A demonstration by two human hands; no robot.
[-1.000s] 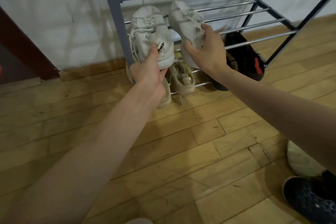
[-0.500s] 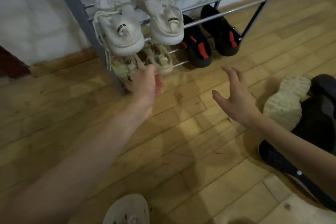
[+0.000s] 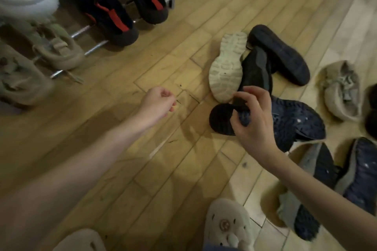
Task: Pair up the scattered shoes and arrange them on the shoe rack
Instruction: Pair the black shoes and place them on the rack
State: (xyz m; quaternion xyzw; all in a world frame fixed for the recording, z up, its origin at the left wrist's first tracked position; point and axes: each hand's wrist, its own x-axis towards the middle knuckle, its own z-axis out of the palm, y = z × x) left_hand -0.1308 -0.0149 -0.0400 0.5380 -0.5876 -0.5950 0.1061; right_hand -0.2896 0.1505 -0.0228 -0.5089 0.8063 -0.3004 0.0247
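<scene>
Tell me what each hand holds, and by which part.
The right hand pinches a dark shoe by a flap at its opening, fingers curled round it. The left hand holds nothing.

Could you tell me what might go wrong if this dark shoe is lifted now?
The right hand pinches the navy shoe only at its heel, so that grip may slip once the weight hangs. The upturned pale shoe lies right against it and could get dragged along. The left hand holds nothing and gives no support.
</scene>
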